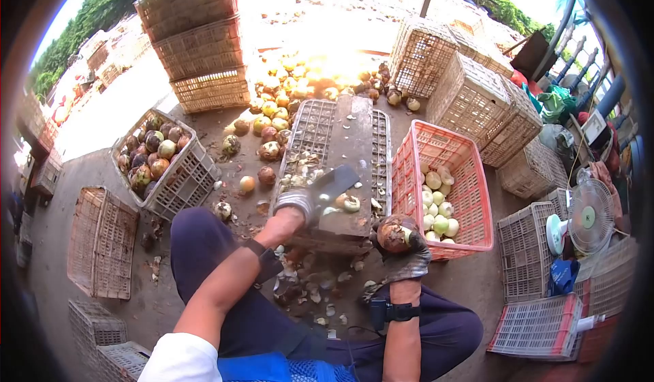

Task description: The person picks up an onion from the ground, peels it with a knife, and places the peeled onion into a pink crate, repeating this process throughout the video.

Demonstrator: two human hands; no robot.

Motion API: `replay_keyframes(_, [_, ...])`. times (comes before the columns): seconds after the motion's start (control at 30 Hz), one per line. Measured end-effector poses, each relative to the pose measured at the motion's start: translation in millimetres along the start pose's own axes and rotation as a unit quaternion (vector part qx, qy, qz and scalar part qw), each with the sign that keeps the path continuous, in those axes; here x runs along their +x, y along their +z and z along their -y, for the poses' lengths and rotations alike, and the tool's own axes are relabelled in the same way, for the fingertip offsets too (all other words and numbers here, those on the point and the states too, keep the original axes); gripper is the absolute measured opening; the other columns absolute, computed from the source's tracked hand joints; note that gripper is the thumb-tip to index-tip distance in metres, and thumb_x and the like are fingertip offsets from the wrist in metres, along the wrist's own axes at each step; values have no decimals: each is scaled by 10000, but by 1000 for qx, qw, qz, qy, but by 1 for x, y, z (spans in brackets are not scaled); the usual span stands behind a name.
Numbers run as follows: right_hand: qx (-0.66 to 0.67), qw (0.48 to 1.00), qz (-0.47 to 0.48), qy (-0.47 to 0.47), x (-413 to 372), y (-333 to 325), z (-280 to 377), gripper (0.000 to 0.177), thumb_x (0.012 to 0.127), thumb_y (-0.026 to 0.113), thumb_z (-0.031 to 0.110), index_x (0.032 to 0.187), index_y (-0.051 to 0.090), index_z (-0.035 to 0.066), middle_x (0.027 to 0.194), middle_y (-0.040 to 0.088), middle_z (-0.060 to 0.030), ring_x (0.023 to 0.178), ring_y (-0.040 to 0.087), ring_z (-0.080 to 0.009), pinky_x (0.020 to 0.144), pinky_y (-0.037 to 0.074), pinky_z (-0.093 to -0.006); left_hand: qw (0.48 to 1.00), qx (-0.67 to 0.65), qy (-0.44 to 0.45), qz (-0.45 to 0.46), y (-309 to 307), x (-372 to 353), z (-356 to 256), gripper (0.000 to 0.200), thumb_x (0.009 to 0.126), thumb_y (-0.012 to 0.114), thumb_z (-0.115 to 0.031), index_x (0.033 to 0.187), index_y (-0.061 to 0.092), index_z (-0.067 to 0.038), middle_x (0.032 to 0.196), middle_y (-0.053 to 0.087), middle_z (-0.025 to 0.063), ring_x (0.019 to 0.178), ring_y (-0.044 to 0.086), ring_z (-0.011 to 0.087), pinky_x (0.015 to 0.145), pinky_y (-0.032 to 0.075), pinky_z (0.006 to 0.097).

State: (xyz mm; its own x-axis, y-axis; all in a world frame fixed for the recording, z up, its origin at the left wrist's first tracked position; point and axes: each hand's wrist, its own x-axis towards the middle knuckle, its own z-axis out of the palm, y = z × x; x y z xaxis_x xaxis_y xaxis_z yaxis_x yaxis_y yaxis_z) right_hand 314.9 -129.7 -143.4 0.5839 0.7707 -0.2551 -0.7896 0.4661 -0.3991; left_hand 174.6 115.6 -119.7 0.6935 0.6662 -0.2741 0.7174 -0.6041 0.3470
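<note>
My left hand [298, 206], in a striped glove, is closed round the handle of a broad-bladed cleaver [335, 181], whose blade lies over the wooden board [351, 154]. Beside the blade, a small peeled onion [351, 203] rests on the board. In a dark and grey glove, my right hand [407, 259] grips a large brown-skinned onion [395, 233] at the board's near right corner. The board lies across a pale crate [310, 126] strewn with onion scraps. Right of it, a red crate [455, 246] holds several peeled whitish onions [436, 208].
Unpeeled onions fill a crate [182, 190] on the left, and a pile of onions [279, 102] lies beyond the board. Tall crate stacks [197, 41] stand at the back left and right. A fan [590, 215] is at the far right. Peelings litter the floor between my legs.
</note>
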Motion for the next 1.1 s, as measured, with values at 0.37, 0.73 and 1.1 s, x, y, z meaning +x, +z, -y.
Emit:
replay_keyframes(0.37, [-2, 1000, -29, -2, -2, 18, -4, 670, 646, 726, 201, 1237, 481, 4, 1152, 554, -174, 1052, 538, -358, 902, 467, -529, 999, 26, -36, 3, 15, 16, 36, 494, 785, 603, -465, 1102, 658, -91, 1141, 623, 176, 1037, 609, 328, 888, 481, 394])
replay_keyframes(0.73, [-24, 1000, -10, 15, 1, 16, -12, 699, 654, 749, 272, 1229, 478, -20, 1130, 570, -204, 1006, 565, -405, 856, 489, -552, 995, 22, -58, 78, 48, 40, 53, 565, 877, 420, -520, 1100, 639, -50, 1116, 632, 181, 1033, 609, 344, 844, 498, 429])
replay_keyframes(1.1, [-36, 998, 35, 25, 17, 10, -21, 623, 670, 725, 297, 1203, 520, 48, 1151, 568, -187, 1059, 534, -445, 883, 452, -611, 991, 95, -90, 12, 8, -6, 45, 355, 831, 561, -308, 1032, 676, -39, 1029, 657, 212, 969, 644, 349, 773, 528, 448])
